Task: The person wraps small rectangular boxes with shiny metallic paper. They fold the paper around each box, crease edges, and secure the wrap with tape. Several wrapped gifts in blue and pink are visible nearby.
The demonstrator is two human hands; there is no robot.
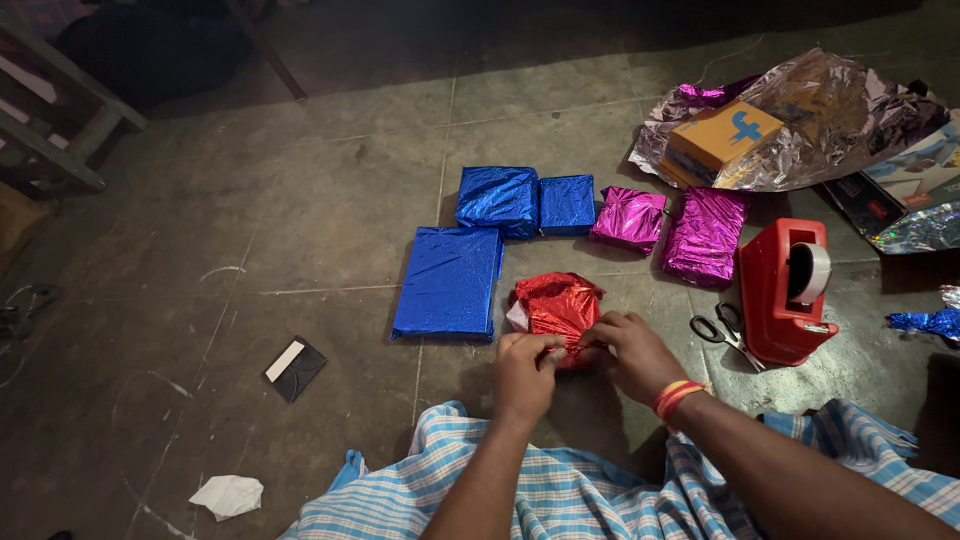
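A small parcel in shiny red foil [556, 305] lies on the stone floor just in front of me. My left hand [524, 372] pinches the foil at its near edge. My right hand [634, 352], with red and yellow bangles on the wrist, presses the same near edge from the right. Both hands grip the wrapping. The parcel's near side is hidden under my fingers.
Beyond it lie three blue wrapped parcels [449, 282] and two magenta ones [706, 236]. A red tape dispenser [785, 290] and scissors [724, 331] sit to the right. An orange box [721, 138] rests on crumpled foil sheets at far right. A small black card [293, 368] and crumpled paper [229, 494] lie left.
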